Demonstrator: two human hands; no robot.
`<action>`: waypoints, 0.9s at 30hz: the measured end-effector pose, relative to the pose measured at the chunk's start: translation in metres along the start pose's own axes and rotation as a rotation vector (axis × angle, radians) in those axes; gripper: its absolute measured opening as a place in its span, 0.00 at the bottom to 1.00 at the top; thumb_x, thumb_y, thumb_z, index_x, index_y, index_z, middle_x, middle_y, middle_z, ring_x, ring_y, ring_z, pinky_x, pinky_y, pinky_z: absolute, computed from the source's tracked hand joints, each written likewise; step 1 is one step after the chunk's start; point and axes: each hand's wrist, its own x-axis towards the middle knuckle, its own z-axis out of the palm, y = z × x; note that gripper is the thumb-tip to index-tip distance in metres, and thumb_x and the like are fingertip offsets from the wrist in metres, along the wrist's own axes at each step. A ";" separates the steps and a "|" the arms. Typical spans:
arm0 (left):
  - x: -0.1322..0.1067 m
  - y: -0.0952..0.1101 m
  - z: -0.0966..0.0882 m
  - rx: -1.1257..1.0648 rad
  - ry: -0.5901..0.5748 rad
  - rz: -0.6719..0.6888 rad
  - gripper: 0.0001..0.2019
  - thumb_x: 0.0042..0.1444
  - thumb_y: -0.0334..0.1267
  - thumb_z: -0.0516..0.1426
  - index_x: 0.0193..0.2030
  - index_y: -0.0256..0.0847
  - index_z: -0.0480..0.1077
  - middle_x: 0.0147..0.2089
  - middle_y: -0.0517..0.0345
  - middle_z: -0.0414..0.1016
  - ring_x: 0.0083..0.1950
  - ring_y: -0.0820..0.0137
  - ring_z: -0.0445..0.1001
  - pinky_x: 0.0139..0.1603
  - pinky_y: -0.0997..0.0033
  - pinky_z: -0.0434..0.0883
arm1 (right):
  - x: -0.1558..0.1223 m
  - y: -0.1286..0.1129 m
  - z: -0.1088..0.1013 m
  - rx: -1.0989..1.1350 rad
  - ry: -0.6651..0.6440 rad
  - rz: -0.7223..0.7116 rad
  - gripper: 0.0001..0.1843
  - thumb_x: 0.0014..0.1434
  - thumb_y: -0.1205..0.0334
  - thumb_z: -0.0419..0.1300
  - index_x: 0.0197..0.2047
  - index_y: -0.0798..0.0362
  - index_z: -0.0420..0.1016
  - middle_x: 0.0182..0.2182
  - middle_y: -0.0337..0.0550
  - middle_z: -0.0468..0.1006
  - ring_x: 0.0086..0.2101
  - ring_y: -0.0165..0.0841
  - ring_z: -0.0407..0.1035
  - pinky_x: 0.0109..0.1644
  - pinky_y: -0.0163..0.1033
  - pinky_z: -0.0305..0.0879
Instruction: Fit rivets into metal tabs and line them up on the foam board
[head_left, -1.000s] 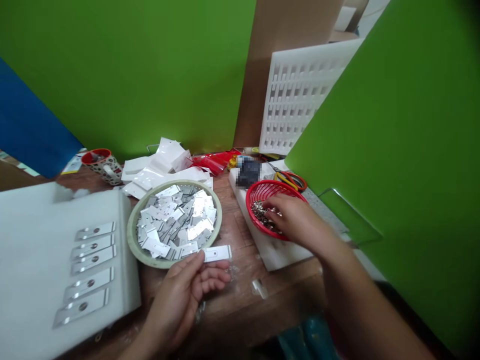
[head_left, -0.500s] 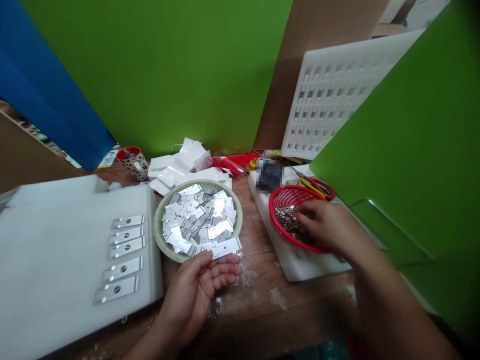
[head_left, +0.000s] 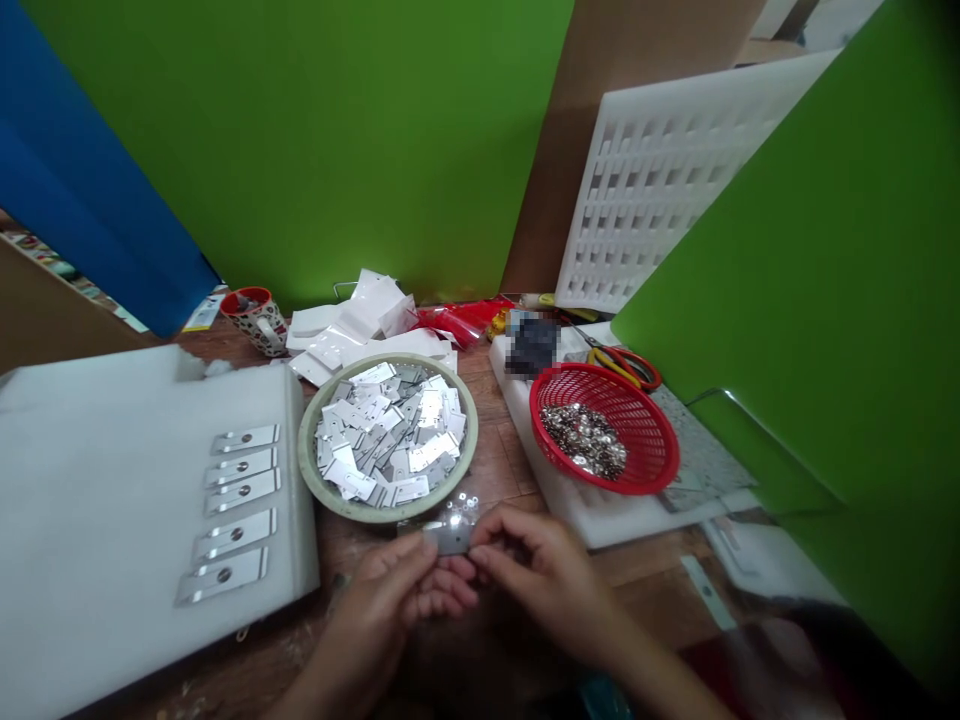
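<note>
Both hands, left hand (head_left: pixel 390 590) and right hand (head_left: pixel 544 570), pinch one small metal plate (head_left: pixel 448 538) near the round bowl (head_left: pixel 311 470) of plates, five finished plates (head_left: pixel 229 515) lined on the left white foam sheet (head_left: pixel 90 500).

Even, soft indoor light, faint shadows, wide-angle bending at edges, slight blur bottom right.

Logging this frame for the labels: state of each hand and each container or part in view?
left hand: pinching the metal plate
right hand: fingertips on the same plate
metal plate: held between both hands, above the table
round bowl: piled with loose plates
red basket: partly filled with small metal parts
five plates: laid flat in a column on white foam
</note>
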 end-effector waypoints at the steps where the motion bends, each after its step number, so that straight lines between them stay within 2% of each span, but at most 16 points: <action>1: 0.000 -0.005 -0.004 0.060 0.014 -0.008 0.15 0.57 0.43 0.58 0.42 0.30 0.74 0.35 0.46 0.78 0.33 0.69 0.76 0.36 0.71 0.72 | -0.001 0.012 0.005 0.028 0.063 0.042 0.06 0.60 0.60 0.58 0.34 0.52 0.73 0.25 0.37 0.76 0.27 0.30 0.70 0.30 0.33 0.65; 4: -0.002 -0.009 -0.011 0.383 0.065 0.082 0.20 0.57 0.44 0.58 0.54 0.36 0.69 0.38 0.50 0.78 0.33 0.68 0.75 0.36 0.68 0.71 | 0.001 0.041 0.006 -0.016 0.357 0.069 0.10 0.61 0.55 0.57 0.35 0.53 0.71 0.23 0.39 0.74 0.25 0.32 0.70 0.29 0.34 0.65; 6: -0.003 0.000 -0.011 0.720 0.049 0.260 0.17 0.59 0.42 0.55 0.53 0.39 0.70 0.39 0.51 0.77 0.36 0.67 0.75 0.40 0.66 0.71 | 0.007 0.052 0.002 -0.091 0.481 0.037 0.10 0.62 0.55 0.55 0.36 0.53 0.70 0.26 0.41 0.76 0.28 0.34 0.71 0.33 0.36 0.67; 8: 0.000 0.016 -0.007 1.021 0.032 0.495 0.13 0.61 0.39 0.52 0.51 0.40 0.71 0.42 0.51 0.76 0.42 0.65 0.74 0.45 0.64 0.70 | 0.013 0.058 0.001 -0.221 0.483 -0.014 0.08 0.62 0.58 0.54 0.36 0.53 0.69 0.31 0.44 0.77 0.32 0.37 0.73 0.37 0.39 0.68; 10: 0.007 0.033 -0.001 1.229 0.068 0.675 0.13 0.63 0.35 0.49 0.50 0.40 0.71 0.45 0.50 0.73 0.46 0.64 0.72 0.48 0.63 0.69 | 0.016 0.060 0.003 -0.385 0.442 -0.077 0.07 0.63 0.62 0.52 0.37 0.53 0.69 0.35 0.48 0.77 0.36 0.40 0.73 0.41 0.42 0.68; 12: 0.020 0.047 0.005 1.408 0.162 0.715 0.13 0.64 0.33 0.47 0.47 0.39 0.71 0.45 0.48 0.71 0.47 0.62 0.70 0.48 0.61 0.69 | 0.014 0.058 0.006 -0.504 0.399 -0.128 0.07 0.63 0.65 0.49 0.38 0.53 0.68 0.38 0.50 0.76 0.38 0.40 0.72 0.43 0.43 0.68; 15: 0.044 0.058 0.010 1.681 0.319 0.623 0.10 0.60 0.32 0.49 0.41 0.36 0.71 0.43 0.44 0.69 0.47 0.55 0.67 0.46 0.54 0.67 | 0.008 0.054 0.007 -0.556 0.345 -0.180 0.08 0.64 0.68 0.47 0.38 0.52 0.66 0.37 0.49 0.75 0.38 0.39 0.72 0.42 0.42 0.68; 17: 0.056 0.061 0.011 1.753 0.377 0.572 0.07 0.57 0.32 0.52 0.38 0.34 0.71 0.41 0.41 0.69 0.46 0.50 0.66 0.45 0.50 0.66 | 0.004 0.051 0.004 -0.551 0.319 -0.199 0.07 0.64 0.68 0.47 0.37 0.52 0.65 0.37 0.48 0.74 0.38 0.38 0.71 0.42 0.41 0.68; 19: 0.063 0.062 0.010 1.736 0.393 0.561 0.05 0.55 0.32 0.54 0.35 0.34 0.70 0.39 0.41 0.70 0.44 0.50 0.67 0.44 0.50 0.65 | 0.001 0.048 0.000 -0.533 0.311 -0.207 0.07 0.64 0.69 0.48 0.37 0.51 0.65 0.37 0.47 0.74 0.39 0.37 0.71 0.43 0.40 0.68; 22: 0.064 0.063 0.006 1.679 0.387 0.561 0.01 0.54 0.32 0.55 0.32 0.38 0.67 0.36 0.46 0.70 0.41 0.55 0.68 0.42 0.56 0.65 | -0.001 0.044 -0.004 -0.497 0.329 -0.225 0.07 0.64 0.68 0.48 0.38 0.51 0.66 0.37 0.46 0.74 0.39 0.37 0.71 0.43 0.40 0.68; 25: 0.056 0.067 0.004 1.572 0.405 0.559 0.04 0.58 0.33 0.51 0.33 0.41 0.65 0.32 0.53 0.71 0.35 0.61 0.69 0.35 0.64 0.64 | 0.000 0.036 -0.004 -0.426 0.363 -0.263 0.06 0.64 0.67 0.50 0.38 0.51 0.67 0.37 0.46 0.74 0.40 0.37 0.70 0.44 0.40 0.67; 27: 0.049 0.068 0.005 1.435 0.443 0.567 0.06 0.60 0.36 0.51 0.32 0.42 0.65 0.29 0.55 0.71 0.32 0.62 0.70 0.33 0.66 0.62 | 0.002 0.030 -0.003 -0.359 0.379 -0.274 0.05 0.64 0.66 0.51 0.38 0.51 0.68 0.38 0.46 0.74 0.40 0.37 0.70 0.44 0.38 0.67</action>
